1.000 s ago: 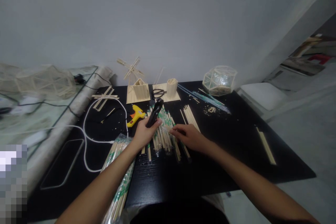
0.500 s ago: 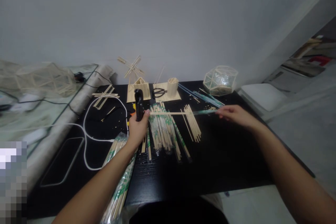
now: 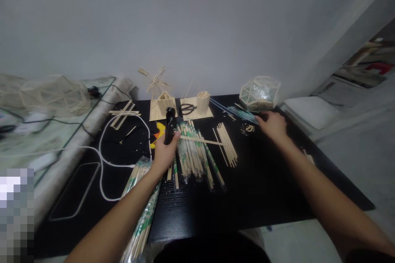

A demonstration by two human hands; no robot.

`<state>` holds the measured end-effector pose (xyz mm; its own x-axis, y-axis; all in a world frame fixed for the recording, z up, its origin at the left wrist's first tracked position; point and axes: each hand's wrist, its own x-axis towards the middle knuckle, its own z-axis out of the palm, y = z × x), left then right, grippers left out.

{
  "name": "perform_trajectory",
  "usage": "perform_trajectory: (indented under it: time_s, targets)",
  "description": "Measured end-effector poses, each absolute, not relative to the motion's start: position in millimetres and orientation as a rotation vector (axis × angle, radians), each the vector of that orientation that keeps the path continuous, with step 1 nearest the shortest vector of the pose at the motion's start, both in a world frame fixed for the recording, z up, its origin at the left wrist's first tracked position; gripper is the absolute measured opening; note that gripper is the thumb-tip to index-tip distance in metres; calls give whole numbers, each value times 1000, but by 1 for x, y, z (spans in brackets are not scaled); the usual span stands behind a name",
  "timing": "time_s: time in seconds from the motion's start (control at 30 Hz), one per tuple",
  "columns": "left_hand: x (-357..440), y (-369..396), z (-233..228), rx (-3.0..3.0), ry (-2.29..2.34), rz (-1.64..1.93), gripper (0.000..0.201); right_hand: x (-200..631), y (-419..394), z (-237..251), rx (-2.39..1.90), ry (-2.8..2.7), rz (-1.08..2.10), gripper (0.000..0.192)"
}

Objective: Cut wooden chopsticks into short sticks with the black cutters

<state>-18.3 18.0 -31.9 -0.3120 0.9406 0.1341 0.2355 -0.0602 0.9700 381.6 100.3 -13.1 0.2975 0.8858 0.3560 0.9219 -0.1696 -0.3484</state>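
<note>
Gripping a black cutter (image 3: 169, 125) upright in the left hand (image 3: 164, 152), fingers closing round its handle, and pinching one bare stick (image 3: 200, 140) against it so that the stick is pointing out to the right, lying level over the heap of wrapped chopsticks (image 3: 193, 154) on the black table (image 3: 265, 189). Reaching far across with the right hand (image 3: 271, 125), palm down, fingers resting on the pile of clear wrappers (image 3: 239, 113) just in front of the faceted stick ball (image 3: 259, 93); impossible telling whether anything is being pinched there. Sitting half hidden behind the cutter, a yellow glue gun (image 3: 158, 131), its white cord (image 3: 101, 160) looping off to the left. Standing along the far edge, a small stick house (image 3: 162, 106), scissors (image 3: 186, 109) and a stick cup (image 3: 202, 102). Lying beside the heap, a fan of bare sticks (image 3: 227, 144). Resting under the left forearm, a long bag of chopsticks (image 3: 140, 209).
</note>
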Motion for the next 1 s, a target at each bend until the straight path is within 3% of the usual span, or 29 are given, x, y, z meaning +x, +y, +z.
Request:
perform_trajectory:
  time_s: [0.1,0.27,0.53,0.73,1.0]
  targets:
    - [-18,17,-30,1406,1583,1356,40,342,83,-9,-1843,-1732,5,30]
    - [-18,16,-28,1545,1561,1292,39,266,39,7,-1280,-2099,762,23]
    - [-18,12,-30,1683,1446,1148,37,220,20,-7,-1114,-1993,1436,27]
    - [-19,13,-28,1827,1552,1019,38,215,18,-21,-1158,-1852,1632,34]
    - [-23,18,-29,1753,1670,932,32,228,29,-16,-1233,-1784,1427,30]
